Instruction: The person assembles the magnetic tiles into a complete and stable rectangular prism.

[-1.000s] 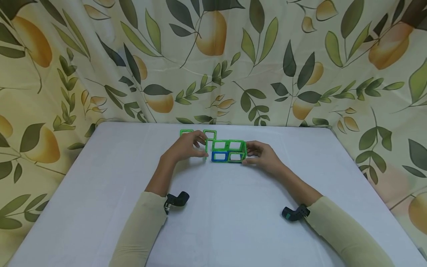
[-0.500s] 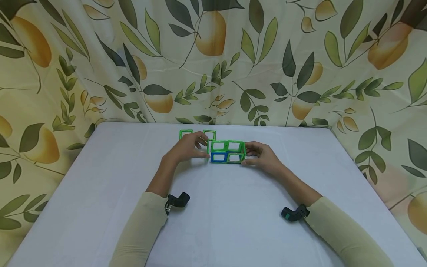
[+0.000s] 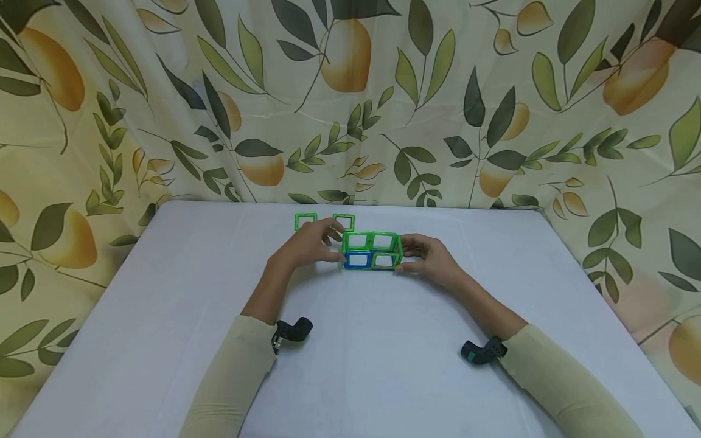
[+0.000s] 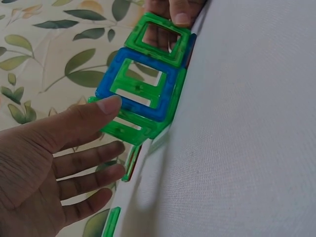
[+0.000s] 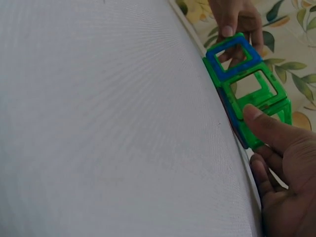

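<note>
A low box of see-through magnetic tiles [image 3: 370, 250] stands near the table's back edge, mostly green with a blue tile [image 4: 170, 89] at its front left. My left hand [image 3: 308, 244] holds the green end tile on the left, its thumb at the front corner; in the left wrist view the other fingers spread out loosely below. At the opposite end, my right hand [image 3: 435, 260] grips the box. In the right wrist view its thumb [image 5: 266, 126] lies on the front green tile, while its fingers are partly hidden behind the box end.
Two loose green square tiles [image 3: 305, 215] lie behind my left hand, the right one partly covered by its fingers. White cloth covers the table [image 3: 350, 353]. A curtain [image 3: 350, 121] printed with fruit and leaves hangs directly behind the back edge.
My left hand has shifted slightly right with the upright end tile, narrowing the gap until the tile meets the box's left end. The box and right hand have slid marginally left and nearer.
</note>
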Tool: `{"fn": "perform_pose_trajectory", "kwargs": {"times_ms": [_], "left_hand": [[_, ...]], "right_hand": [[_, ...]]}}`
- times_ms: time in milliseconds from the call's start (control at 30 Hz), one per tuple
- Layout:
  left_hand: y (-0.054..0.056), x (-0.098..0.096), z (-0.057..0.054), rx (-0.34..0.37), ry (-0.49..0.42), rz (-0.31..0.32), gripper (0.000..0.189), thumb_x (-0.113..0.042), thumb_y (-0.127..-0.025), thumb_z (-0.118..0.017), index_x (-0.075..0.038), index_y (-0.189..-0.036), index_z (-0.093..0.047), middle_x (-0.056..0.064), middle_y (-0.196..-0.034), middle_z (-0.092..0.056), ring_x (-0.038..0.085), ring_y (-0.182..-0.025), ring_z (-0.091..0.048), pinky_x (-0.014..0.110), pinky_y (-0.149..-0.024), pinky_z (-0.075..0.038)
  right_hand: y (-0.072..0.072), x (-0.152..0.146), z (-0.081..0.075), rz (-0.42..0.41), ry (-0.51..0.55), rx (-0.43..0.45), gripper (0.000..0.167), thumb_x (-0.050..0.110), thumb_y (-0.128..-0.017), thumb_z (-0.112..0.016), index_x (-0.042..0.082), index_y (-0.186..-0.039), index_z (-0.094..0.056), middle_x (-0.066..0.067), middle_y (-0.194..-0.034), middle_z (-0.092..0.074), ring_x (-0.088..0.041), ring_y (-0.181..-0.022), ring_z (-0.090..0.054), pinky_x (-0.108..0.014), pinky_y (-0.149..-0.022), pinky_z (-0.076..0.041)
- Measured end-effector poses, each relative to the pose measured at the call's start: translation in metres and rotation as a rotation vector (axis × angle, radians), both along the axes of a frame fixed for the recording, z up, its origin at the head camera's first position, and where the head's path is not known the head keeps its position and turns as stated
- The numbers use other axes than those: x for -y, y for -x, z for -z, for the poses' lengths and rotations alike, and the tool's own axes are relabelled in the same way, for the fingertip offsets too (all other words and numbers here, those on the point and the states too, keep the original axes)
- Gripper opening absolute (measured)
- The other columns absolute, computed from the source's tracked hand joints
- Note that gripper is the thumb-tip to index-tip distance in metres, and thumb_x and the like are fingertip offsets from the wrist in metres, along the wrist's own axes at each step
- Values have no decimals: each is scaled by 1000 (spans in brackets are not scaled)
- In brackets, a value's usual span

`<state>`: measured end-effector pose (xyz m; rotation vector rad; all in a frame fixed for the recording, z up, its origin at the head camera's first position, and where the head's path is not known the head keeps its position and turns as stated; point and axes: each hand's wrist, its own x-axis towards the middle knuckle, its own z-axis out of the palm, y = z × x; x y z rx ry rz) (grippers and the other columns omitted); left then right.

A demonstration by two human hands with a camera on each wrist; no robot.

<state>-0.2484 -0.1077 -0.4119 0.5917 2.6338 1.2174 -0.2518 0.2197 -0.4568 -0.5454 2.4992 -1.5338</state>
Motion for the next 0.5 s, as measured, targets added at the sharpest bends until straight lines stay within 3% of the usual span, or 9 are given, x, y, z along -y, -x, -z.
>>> {"fn": "perform_pose_trajectory", "kwargs": {"times_ms": [500], "left_hand": [[2, 0, 3, -10, -6, 4, 59, -17, -83, -91, -6, -135, -64, 7, -128, -72, 27, -112, -65, 44, -97, -52]], "right_hand": [[-1, 0, 2, -4, -10, -10, 68, 3, -79, -92, -1, -140, -62, -15, -132, -67, -28, -113, -61, -25, -97, -50]]}}
